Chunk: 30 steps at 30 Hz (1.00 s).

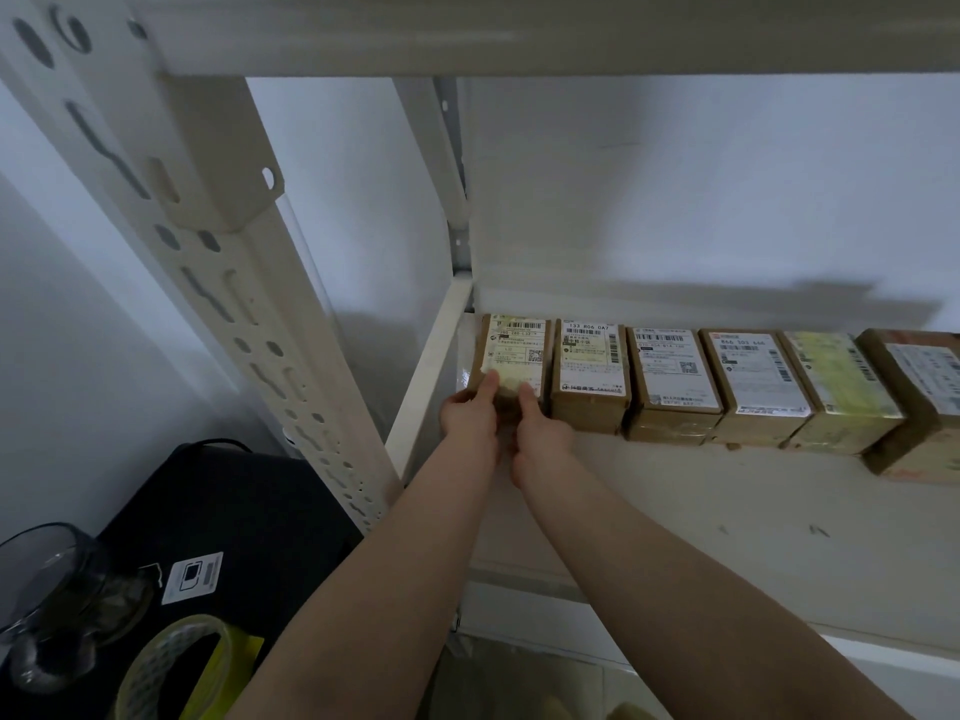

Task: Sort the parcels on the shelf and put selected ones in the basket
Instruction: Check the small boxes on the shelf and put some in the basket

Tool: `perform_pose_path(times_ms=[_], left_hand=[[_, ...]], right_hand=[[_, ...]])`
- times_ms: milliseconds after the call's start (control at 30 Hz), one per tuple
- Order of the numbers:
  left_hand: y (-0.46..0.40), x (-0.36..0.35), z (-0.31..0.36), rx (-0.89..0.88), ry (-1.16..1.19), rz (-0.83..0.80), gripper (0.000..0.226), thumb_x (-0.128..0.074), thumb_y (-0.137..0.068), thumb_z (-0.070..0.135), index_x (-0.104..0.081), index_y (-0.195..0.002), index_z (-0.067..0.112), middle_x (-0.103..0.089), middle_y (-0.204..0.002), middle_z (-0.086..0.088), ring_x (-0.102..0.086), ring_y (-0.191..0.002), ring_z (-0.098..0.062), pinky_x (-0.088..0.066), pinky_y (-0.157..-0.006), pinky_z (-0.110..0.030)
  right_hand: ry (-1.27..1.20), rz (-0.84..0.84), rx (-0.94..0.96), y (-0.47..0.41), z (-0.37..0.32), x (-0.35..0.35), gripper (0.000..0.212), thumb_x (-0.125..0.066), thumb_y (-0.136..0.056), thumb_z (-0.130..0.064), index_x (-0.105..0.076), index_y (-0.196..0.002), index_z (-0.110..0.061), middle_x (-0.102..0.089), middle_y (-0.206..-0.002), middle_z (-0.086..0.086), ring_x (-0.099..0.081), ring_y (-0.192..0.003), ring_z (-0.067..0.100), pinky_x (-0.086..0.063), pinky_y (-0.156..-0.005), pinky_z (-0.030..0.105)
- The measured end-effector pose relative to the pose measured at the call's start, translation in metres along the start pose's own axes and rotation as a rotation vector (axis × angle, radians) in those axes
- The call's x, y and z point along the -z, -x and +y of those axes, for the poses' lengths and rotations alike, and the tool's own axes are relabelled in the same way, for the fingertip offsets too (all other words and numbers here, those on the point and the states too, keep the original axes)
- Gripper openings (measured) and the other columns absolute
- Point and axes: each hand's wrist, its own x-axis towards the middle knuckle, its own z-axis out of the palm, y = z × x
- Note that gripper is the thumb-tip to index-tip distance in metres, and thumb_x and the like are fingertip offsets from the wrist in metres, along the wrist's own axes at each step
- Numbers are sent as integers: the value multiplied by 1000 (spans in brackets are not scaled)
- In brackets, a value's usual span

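Six parcels stand in a row at the back of the shelf (675, 511), labels up for reading. I have my left hand (470, 410) and right hand (540, 431) gripping the leftmost parcel (514, 350), thumbs on its label, probably to pull it out.

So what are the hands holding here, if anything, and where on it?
Both hands grip the leftmost parcel in the shelf row by its near end: left hand at its near left corner, right hand at its near right, thumbs on the label.
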Motion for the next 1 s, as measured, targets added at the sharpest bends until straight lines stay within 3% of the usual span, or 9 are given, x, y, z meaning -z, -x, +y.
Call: perform_pose_path(times_ms=[133,267,500,567,633,700,767,867,1000], left_hand=[[-4,-4,0,14,-58,-19,41,-79,-78,25,-65,-113,7,-71,-97,-12,-69,-75,-26,-52,-51,-27],[-12,-6,-3,9,-102,-2,45,-83,-72,30,-66,-110,10,-72,-101,-13,-71,-83,-30,-57,-62,-34],[-31,-6,-14,-19,-182,35,84,-78,-32,59,-67,-105,19,-69,-107,-10,-71,-84,-30,-61,-72,-44],[-28,-6,-14,-35,-200,52,94,-74,-26,67,-66,-105,19,-67,-110,-10,-70,-82,-30,-61,-69,-40],[-20,-5,-11,-37,-208,57,104,-73,-26,71,-62,-114,18,-63,-116,-10,-68,-85,-29,-60,-69,-38],[-11,-5,-11,-22,-225,67,104,-76,-39,71,-55,-124,16,-59,-121,-11,-64,-90,-30,-58,-74,-38],[-4,-5,-14,8,-221,57,101,-77,-51,69,-49,-131,14,-58,-122,-13,-61,-93,-30,-55,-77,-37],[4,-10,-26,77,-221,24,105,-74,-58,71,-41,-138,10,-55,-127,-14,-57,-107,-32,-51,-89,-39],[20,-29,-45,163,-141,-18,112,-75,-45,75,-44,-134,15,-54,-129,-8,-55,-111,-31,-51,-94,-40]], right_hand=[[39,32,-2,-5,-3,0,52,-72,-84,-46,-65,-112,-4,-69,-91,10,-61,-65,22,-53,-66,34],[43,25,9,-10,-2,1,56,-74,-81,-47,-65,-115,-4,-69,-88,10,-66,-78,28,-59,-82,44],[50,-6,-7,-8,-6,4,59,-73,-82,-46,-61,-123,-5,-69,-111,13,-67,-97,31,-57,-90,45],[52,-18,-18,-7,-6,5,57,-73,-82,-48,-62,-118,-6,-68,-101,10,-67,-100,32,-56,-91,46],[56,-7,-31,-6,-8,9,44,-72,-82,-51,-61,-97,-11,-62,-84,6,-65,-103,31,-55,-94,46],[59,18,-60,-4,-12,16,44,-70,-81,-56,-54,-85,-15,-55,-80,4,-63,-92,24,-53,-95,42],[74,24,-63,-2,-15,25,50,-68,-80,-60,-54,-94,-15,-54,-83,4,-56,-79,20,-53,-91,40],[73,37,-43,-2,-24,38,55,-68,-79,-63,-52,-102,-16,-53,-83,4,-58,-83,21,-53,-87,40],[78,80,-50,-9,-38,59,58,-68,-78,-65,-54,-98,-12,-52,-80,5,-48,-66,17,-53,-88,39]])
